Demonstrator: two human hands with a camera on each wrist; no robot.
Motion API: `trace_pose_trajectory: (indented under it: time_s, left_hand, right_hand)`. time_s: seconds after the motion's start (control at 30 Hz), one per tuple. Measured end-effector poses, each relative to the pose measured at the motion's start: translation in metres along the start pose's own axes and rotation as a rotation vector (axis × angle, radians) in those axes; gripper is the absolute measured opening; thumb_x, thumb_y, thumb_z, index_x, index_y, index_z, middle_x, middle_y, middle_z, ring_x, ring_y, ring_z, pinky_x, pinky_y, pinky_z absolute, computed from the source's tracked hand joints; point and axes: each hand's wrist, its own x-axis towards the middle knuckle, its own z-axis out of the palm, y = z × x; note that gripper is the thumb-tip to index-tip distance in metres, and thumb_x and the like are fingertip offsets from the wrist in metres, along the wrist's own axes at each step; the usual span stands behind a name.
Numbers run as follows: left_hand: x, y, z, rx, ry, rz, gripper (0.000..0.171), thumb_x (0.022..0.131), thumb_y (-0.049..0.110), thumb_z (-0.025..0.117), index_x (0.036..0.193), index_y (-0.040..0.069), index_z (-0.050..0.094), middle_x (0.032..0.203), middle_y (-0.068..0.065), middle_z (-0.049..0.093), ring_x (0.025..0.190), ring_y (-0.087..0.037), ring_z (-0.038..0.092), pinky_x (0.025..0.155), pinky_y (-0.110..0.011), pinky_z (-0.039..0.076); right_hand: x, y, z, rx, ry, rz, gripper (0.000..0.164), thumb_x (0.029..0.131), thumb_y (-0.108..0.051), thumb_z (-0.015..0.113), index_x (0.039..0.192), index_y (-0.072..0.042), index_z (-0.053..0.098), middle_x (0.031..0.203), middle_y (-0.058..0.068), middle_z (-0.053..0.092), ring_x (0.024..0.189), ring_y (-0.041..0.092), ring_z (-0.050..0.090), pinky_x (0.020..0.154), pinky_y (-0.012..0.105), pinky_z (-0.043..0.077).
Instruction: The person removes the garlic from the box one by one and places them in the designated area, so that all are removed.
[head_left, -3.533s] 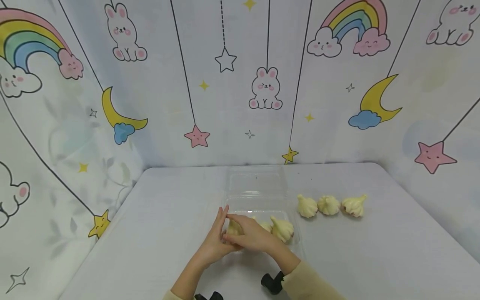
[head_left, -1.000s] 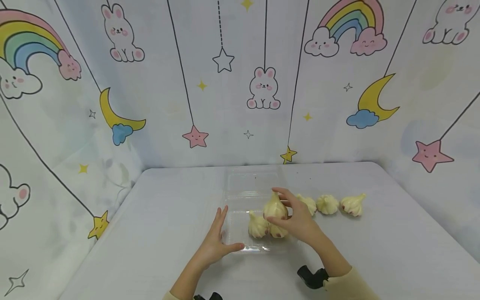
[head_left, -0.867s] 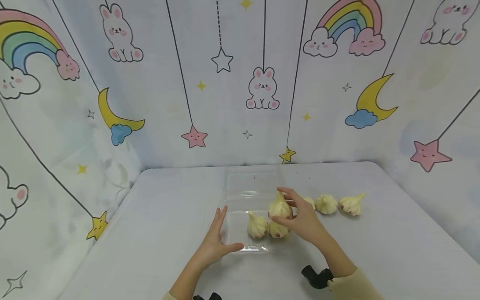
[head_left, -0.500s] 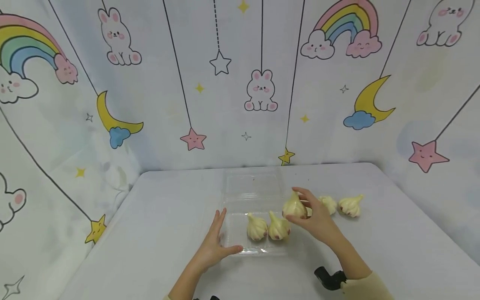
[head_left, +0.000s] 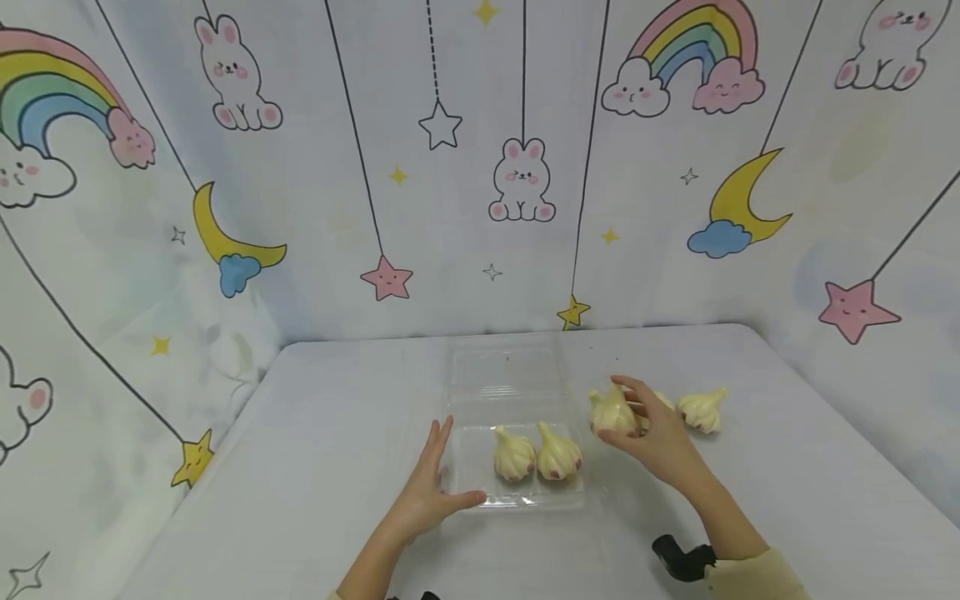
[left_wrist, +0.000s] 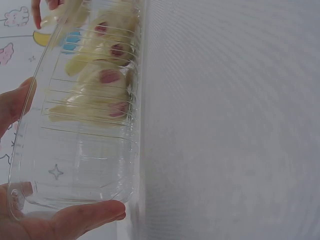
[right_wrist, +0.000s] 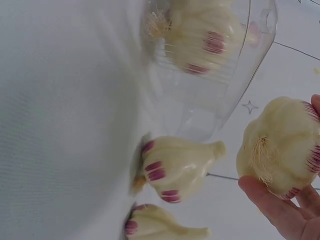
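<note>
My right hand (head_left: 663, 446) pinches a garlic bulb (head_left: 615, 414) between thumb and fingers, lifted off the table to the right of the clear plastic container (head_left: 471, 467). In the right wrist view this held garlic bulb (right_wrist: 280, 145) shows its root tuft and purple streaks. Two garlic bulbs, one left (head_left: 514, 455) and one right (head_left: 558, 454), sit inside the container. My left hand (head_left: 429, 492) lies at the container's left front corner, fingers straight along the side, thumb along the front edge. In the left wrist view the thumb (left_wrist: 87, 217) touches the clear wall.
Behind the held bulb stands a row of garlic bulbs on the white table; the rightmost (head_left: 701, 410) shows fully, others are partly hidden by my right hand. The container's open lid (head_left: 506, 367) lies flat towards the back. A patterned curtain (head_left: 330, 208) rises behind.
My right hand went from the container's left part, lifted a garlic bulb out, and carried it right towards the row. My left hand stayed at the container's corner.
</note>
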Motion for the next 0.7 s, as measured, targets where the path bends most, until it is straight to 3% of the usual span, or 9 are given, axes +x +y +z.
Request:
trace_pose_trajectory:
  time_s: [0.27, 0.7]
  left_hand:
    - [-0.001, 0.001, 0.0, 0.009, -0.004, 0.008, 0.109, 0.069, 0.021, 0.08, 0.148, 0.017, 0.006, 0.149, -0.021, -0.014, 0.133, -0.047, -0.002, 0.101, -0.061, 0.022]
    - [-0.001, 0.003, -0.001, -0.022, -0.011, 0.02, 0.108, 0.069, 0.019, 0.08, 0.148, 0.019, 0.007, 0.149, -0.02, -0.015, 0.133, -0.047, -0.001, 0.102, -0.059, 0.023]
  right_hand:
    - [0.0, 0.009, 0.0, -0.011, 0.004, -0.003, 0.07, 0.075, -0.02, 0.076, 0.134, -0.01, 0.039, 0.122, 0.03, 0.049, 0.109, 0.048, 0.049, 0.071, 0.038, 0.052]
    - [-0.001, 0.024, 0.005, -0.108, -0.032, -0.002, 0.068, 0.073, -0.013, 0.077, 0.128, 0.0, 0.039, 0.114, 0.034, 0.051, 0.106, 0.049, 0.05, 0.081, 0.056, 0.047]
